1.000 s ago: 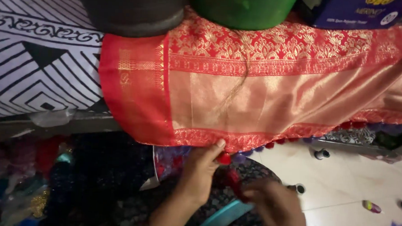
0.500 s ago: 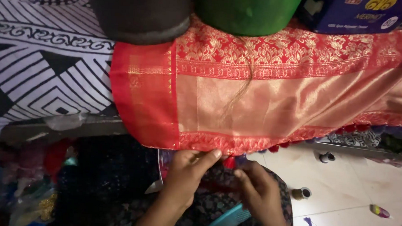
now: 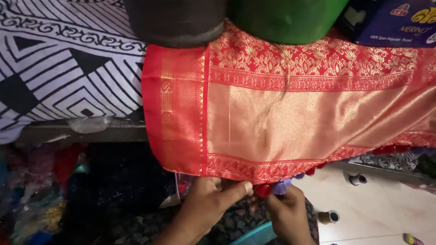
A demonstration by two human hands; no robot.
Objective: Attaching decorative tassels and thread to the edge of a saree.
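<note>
A red and gold woven cloth (image 3: 296, 116) with patterned borders hangs over the edge of a bed. Along its lower hem runs a row of small red tassels (image 3: 263, 189). My left hand (image 3: 209, 203) pinches the hem just left of a red tassel, thumb on top. Close beside it, my right hand (image 3: 288, 214) pinches the same hem at a pale purple tuft (image 3: 281, 187). Both hands touch the cloth edge and almost meet.
A black-and-white patterned sheet (image 3: 49, 66) covers the bed at left. A dark cylinder (image 3: 176, 15), a green cylinder (image 3: 286, 15) and a blue box (image 3: 408, 23) rest on the cloth's top. Small thread spools (image 3: 329, 216) lie on the tiled floor at right. Heaped fabrics (image 3: 33, 193) fill the lower left.
My right hand has come up from below to the hem beside the left hand. The view has shifted, so the cloth now sits further right and lower in frame.
</note>
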